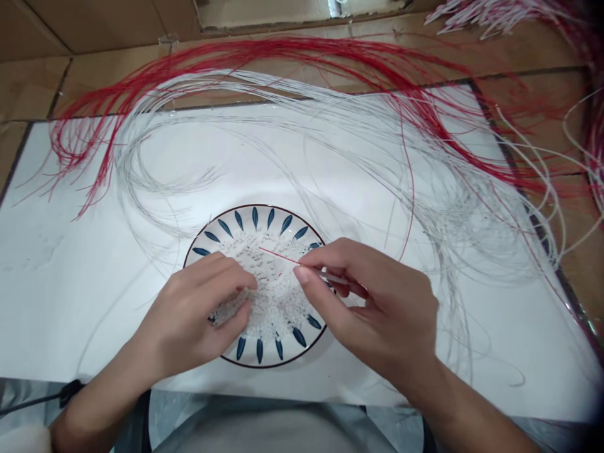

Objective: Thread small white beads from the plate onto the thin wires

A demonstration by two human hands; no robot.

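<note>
A round ceramic plate (pixel 202 236) with a dark rim and blue leaf marks lies in front of me, heaped with small white beads (pixel 268 296). My left hand (pixel 193 321) is curled over the near left of the plate, its fingertips down among the beads. Whether those fingers hold anything is hidden. My right hand (pixel 372 302) pinches a thin red strand (pixel 278 255) between thumb and forefinger. The strand's tip reaches out over the beads, and its far part runs back as a pale section into my fingers.
Long loose red strands (pixel 283 53) and white strands (pixel 377 138) sprawl in loops across a white sheet (pixel 70 283), which lies on flattened brown cardboard (pixel 561 126). More strands bunch at the top right corner. A dark cable (pixel 38 402) lies at the lower left.
</note>
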